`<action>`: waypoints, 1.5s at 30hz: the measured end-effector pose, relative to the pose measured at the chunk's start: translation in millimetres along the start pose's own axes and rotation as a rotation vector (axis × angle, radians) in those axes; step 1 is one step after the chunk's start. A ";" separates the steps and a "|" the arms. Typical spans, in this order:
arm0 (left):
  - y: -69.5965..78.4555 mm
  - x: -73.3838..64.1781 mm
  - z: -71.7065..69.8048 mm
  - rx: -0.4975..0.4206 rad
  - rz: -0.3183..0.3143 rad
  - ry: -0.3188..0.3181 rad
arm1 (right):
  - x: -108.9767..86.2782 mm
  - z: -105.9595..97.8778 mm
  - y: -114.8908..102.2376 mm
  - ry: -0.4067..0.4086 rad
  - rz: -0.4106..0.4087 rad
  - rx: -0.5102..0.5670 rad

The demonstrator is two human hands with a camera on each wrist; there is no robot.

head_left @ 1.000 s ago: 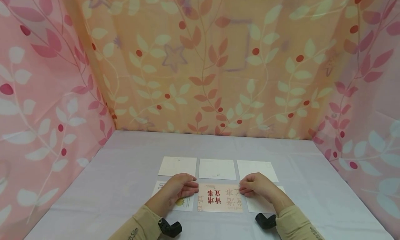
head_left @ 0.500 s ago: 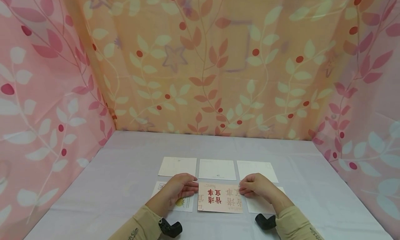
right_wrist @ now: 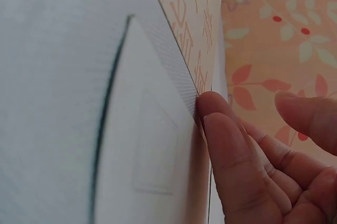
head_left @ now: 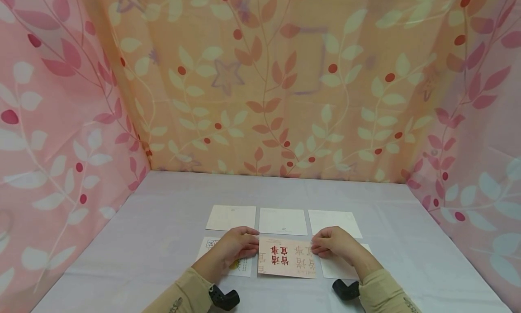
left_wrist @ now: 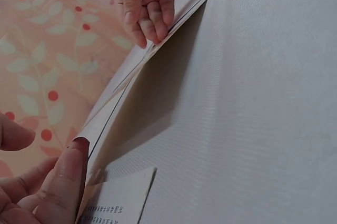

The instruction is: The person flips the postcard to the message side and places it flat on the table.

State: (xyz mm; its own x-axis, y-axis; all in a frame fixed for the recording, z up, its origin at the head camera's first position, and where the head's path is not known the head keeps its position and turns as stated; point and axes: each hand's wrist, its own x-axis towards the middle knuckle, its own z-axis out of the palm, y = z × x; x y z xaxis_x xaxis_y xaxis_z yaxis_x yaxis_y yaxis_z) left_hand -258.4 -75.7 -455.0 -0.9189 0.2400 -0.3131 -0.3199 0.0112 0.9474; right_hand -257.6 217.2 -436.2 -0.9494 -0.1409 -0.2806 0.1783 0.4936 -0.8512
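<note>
A pale pink postcard (head_left: 286,258) printed with red characters is in the middle of the near row in the head view. Its near edge stands slightly off the table, and a shadow lies beneath it in the left wrist view. My left hand (head_left: 238,247) is at its left edge, fingers loosely extended and thumb apart. At the opposite edge, the fingertips of my right hand (head_left: 335,245) touch the card, with the thumb apart in the right wrist view. Under my left hand lies a card with a yellow drawing (head_left: 246,267). A white card (head_left: 342,270) is partly hidden by my right hand.
Three whitish cards form the far row: a left one (head_left: 231,217), a middle one (head_left: 282,221) and a right one (head_left: 333,220). All lie on a white-covered table (head_left: 183,191). Leaf-patterned cloth (head_left: 260,78) hangs behind and at both sides.
The near edge of the pink postcard has risen slightly off the table. My left hand has shifted a little to the right; the right hand has hardly moved.
</note>
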 end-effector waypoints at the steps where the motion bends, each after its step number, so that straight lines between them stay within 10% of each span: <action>1: -0.4 0.0 0.6 0.003 0.004 -0.005 | -0.1 0.0 -0.2 0.001 0.000 -0.001; 45: -4.6 2.1 9.4 0.138 0.070 0.010 | 4.9 -4.6 3.5 -0.063 -0.086 0.027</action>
State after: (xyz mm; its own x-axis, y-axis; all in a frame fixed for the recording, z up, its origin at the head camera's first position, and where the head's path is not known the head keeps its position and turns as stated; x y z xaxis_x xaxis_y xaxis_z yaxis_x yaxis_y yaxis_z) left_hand -256.7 -66.2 -459.3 -0.9402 0.2353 -0.2462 -0.2210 0.1284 0.9668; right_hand -262.8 222.1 -438.5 -0.9434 -0.2364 -0.2326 0.1042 0.4545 -0.8846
